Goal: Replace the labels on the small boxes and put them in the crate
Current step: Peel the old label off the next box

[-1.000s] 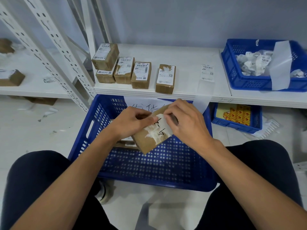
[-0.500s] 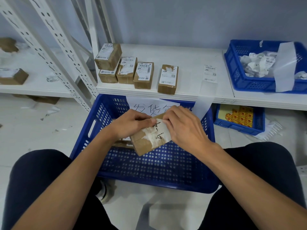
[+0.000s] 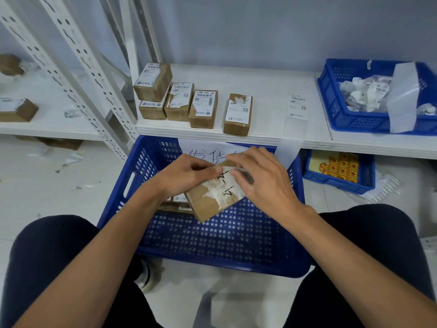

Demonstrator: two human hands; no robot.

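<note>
A small brown cardboard box (image 3: 208, 203) with torn white label remains and handwritten marks is held tilted above the big blue crate (image 3: 212, 245). My left hand (image 3: 186, 176) grips its left edge, thumb on top. My right hand (image 3: 260, 178) covers its upper right corner, fingers curled onto the label remnant. More labelled boxes (image 3: 179, 200) lie in the crate under the held one, mostly hidden. Several labelled small boxes (image 3: 203, 107) stand on the white shelf (image 3: 260, 91) behind the crate. A loose label (image 3: 298, 106) on its backing strip lies on the shelf.
A blue bin (image 3: 350, 119) with crumpled peeled labels and a backing strip sits on the shelf at right. A smaller blue bin (image 3: 340, 171) with yellow-red packets stands on the floor. Shelf uprights (image 3: 78, 74) rise at left, with more boxes beyond. My knees flank the crate.
The box has stayed in both hands above the crate, tilting slightly. My right fingers have shifted a little over its upper corner. The camera has shifted slightly.
</note>
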